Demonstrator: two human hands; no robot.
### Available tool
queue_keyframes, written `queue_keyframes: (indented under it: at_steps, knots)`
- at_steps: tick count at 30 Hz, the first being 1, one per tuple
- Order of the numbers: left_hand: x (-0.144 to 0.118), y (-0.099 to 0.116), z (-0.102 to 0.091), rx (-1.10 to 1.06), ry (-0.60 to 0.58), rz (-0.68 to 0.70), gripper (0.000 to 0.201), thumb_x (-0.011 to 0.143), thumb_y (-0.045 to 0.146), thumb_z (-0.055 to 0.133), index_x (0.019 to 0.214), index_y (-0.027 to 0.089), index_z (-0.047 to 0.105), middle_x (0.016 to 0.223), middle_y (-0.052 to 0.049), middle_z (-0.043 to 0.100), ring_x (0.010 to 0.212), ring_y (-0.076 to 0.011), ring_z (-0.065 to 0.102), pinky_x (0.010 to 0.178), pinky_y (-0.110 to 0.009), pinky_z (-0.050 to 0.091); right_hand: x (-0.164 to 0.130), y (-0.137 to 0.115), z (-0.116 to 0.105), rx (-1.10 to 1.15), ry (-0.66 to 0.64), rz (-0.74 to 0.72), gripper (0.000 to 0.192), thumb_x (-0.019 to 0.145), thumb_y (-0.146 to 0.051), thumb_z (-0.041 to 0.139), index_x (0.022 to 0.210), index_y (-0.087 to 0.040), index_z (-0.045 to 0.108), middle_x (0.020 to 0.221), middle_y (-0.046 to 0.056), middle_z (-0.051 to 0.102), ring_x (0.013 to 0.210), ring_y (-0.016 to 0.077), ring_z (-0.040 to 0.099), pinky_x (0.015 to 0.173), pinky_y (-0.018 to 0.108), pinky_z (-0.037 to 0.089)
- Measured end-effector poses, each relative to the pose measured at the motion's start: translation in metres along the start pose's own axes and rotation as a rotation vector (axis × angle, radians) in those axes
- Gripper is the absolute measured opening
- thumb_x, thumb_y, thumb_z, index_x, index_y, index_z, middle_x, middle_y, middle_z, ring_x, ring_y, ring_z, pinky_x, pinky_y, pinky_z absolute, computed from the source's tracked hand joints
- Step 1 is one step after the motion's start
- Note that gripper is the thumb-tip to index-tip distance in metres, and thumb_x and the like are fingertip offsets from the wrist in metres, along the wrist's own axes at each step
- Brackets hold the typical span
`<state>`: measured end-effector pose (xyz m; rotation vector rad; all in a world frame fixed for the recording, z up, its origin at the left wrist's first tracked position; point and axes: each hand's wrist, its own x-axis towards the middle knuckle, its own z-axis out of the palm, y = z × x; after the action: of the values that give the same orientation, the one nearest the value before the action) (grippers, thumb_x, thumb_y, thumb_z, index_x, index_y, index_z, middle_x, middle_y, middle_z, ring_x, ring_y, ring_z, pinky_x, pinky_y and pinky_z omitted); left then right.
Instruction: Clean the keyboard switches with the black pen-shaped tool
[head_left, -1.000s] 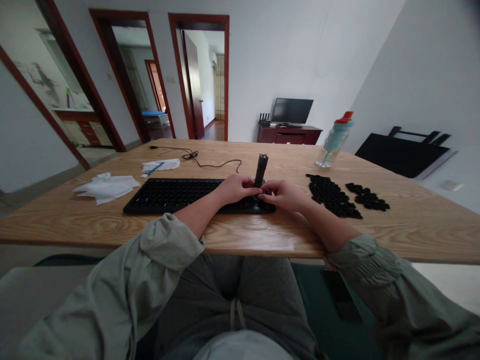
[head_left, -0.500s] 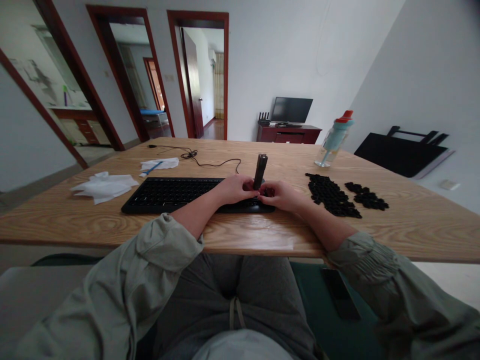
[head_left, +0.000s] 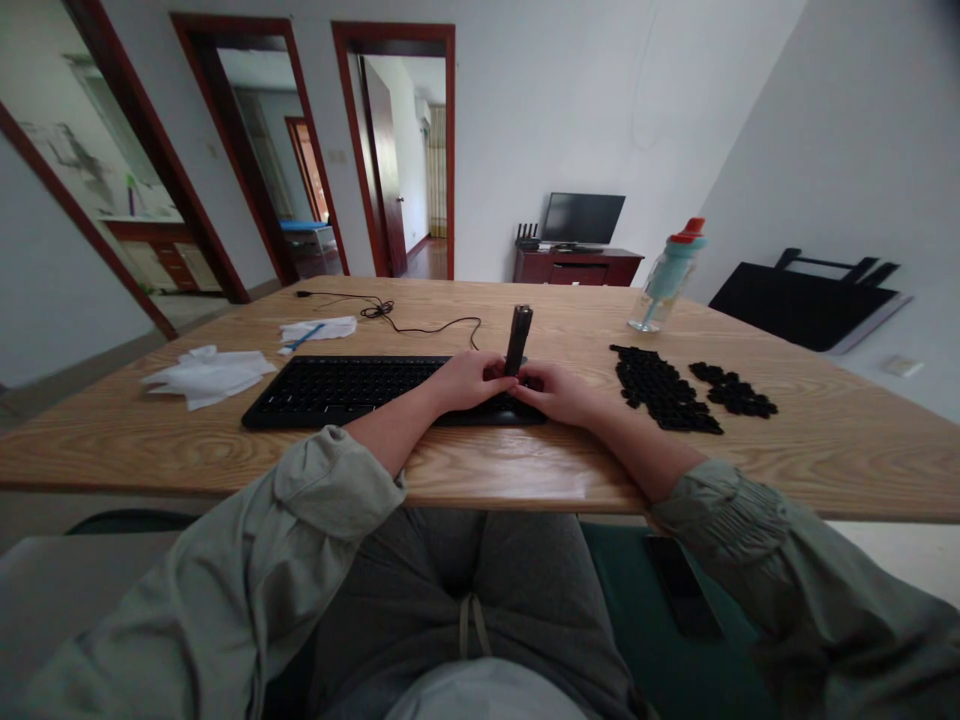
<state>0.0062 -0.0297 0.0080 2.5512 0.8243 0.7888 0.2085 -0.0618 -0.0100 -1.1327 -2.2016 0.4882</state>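
Gripping: L hand (head_left: 466,380) + R hand (head_left: 553,391) closed round upright dark tool (head_left: 517,340)
Under: keyboard (head_left: 345,388) right end
Beside: loose keycaps (head_left: 664,389), near R hand

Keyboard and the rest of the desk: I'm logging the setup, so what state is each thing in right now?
keyboard: flat on the table, right end under the hands
dark stick-shaped tool: upright, held at its base
left hand: grip closed on the tool
right hand: fingers at the tool's base
loose keycaps: off, in two patches
water bottle: upright, lid closed
cable: unplugged, loose
tissues: crumpled
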Motion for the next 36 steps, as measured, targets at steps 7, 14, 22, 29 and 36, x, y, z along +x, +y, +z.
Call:
queue_keyframes:
  at_steps: [7, 14, 22, 29, 36]
  knots:
    - [-0.0002, 0.0004, 0.0024, 0.001, 0.032, -0.014, 0.028, 0.087, 0.040, 0.056, 0.087, 0.015, 0.069, 0.073, -0.002, 0.066, 0.065, -0.0135, 0.055, 0.061, -0.025, 0.035, -0.0020, 0.0048, 0.0076, -0.105, 0.057, -0.068, 0.028, 0.094, -0.034, 0.048, 0.109, -0.020, 0.066, 0.106, 0.010, 0.069, 0.098, 0.0241, 0.063, 0.087, 0.039, 0.048]
    - [-0.0008, 0.0009, 0.0033, -0.012, 0.051, -0.015, 0.026, 0.087, 0.038, 0.057, 0.089, 0.015, 0.070, 0.073, -0.001, 0.066, 0.065, -0.0133, 0.054, 0.063, -0.026, 0.037, -0.0027, 0.0034, 0.0083, -0.106, 0.068, -0.052, 0.027, 0.095, -0.036, 0.047, 0.106, -0.021, 0.066, 0.099, 0.008, 0.070, 0.095, 0.0232, 0.063, 0.085, 0.038, 0.048]
    - [0.0002, -0.0031, 0.0053, -0.054, 0.040, -0.010, 0.030, 0.087, 0.040, 0.056, 0.092, 0.014, 0.070, 0.073, -0.002, 0.065, 0.066, -0.0141, 0.055, 0.061, -0.026, 0.036, -0.0020, 0.0082, 0.0102, -0.110, 0.072, -0.042, 0.026, 0.095, -0.038, 0.047, 0.097, -0.020, 0.065, 0.094, 0.008, 0.069, 0.086, 0.0222, 0.063, 0.080, 0.036, 0.047]
    - [-0.0007, -0.0011, 0.0039, -0.040, 0.027, -0.007, 0.028, 0.087, 0.038, 0.055, 0.092, 0.015, 0.069, 0.076, -0.002, 0.066, 0.069, -0.0142, 0.056, 0.064, -0.025, 0.038, -0.0025, 0.0044, 0.0101, -0.110, 0.089, -0.030, 0.025, 0.094, -0.037, 0.049, 0.095, -0.020, 0.067, 0.093, 0.008, 0.070, 0.086, 0.0229, 0.063, 0.080, 0.037, 0.048]
    - [-0.0007, -0.0017, 0.0039, -0.049, 0.026, 0.014, 0.028, 0.088, 0.037, 0.055, 0.097, 0.014, 0.070, 0.081, -0.003, 0.068, 0.073, -0.0149, 0.058, 0.066, -0.025, 0.039, -0.0041, 0.0013, 0.0097, -0.087, 0.106, -0.026, 0.024, 0.093, -0.037, 0.050, 0.098, -0.021, 0.068, 0.094, 0.007, 0.070, 0.090, 0.0242, 0.063, 0.082, 0.038, 0.048]
